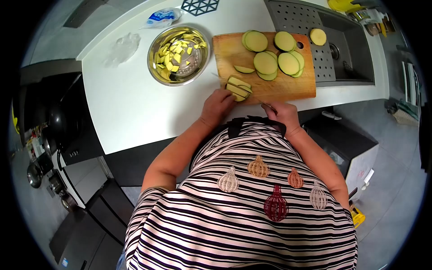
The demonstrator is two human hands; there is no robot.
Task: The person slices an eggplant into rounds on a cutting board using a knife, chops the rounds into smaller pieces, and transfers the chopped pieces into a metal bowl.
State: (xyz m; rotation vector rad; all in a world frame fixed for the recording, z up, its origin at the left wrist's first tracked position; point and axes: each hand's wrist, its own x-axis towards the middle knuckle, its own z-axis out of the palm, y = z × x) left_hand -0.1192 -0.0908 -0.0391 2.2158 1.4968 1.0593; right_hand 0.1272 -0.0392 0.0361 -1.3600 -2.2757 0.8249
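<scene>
My left hand (218, 106) has its fingers curled against a small stack of cut eggplant strips (238, 88) at the wooden cutting board's (216, 50) near left corner. In my right hand (285, 117) is a knife (268, 106), its handle gripped at the board's near edge; most of the blade is hard to make out. One thin eggplant piece (244, 69) lies apart, just beyond the strips. Round eggplant slices (265, 63) with pale flesh and dark skin rest in several overlapping piles farther back on the board.
Left of the board stands a metal bowl (153, 74) holding eggplant chunks. Behind it are a blue-and-white plastic package (163, 18) and a dark trivet (200, 6); a clear plastic bag (123, 48) lies left. One slice (317, 37) sits on the perforated drainer (297, 20) by the sink (355, 54).
</scene>
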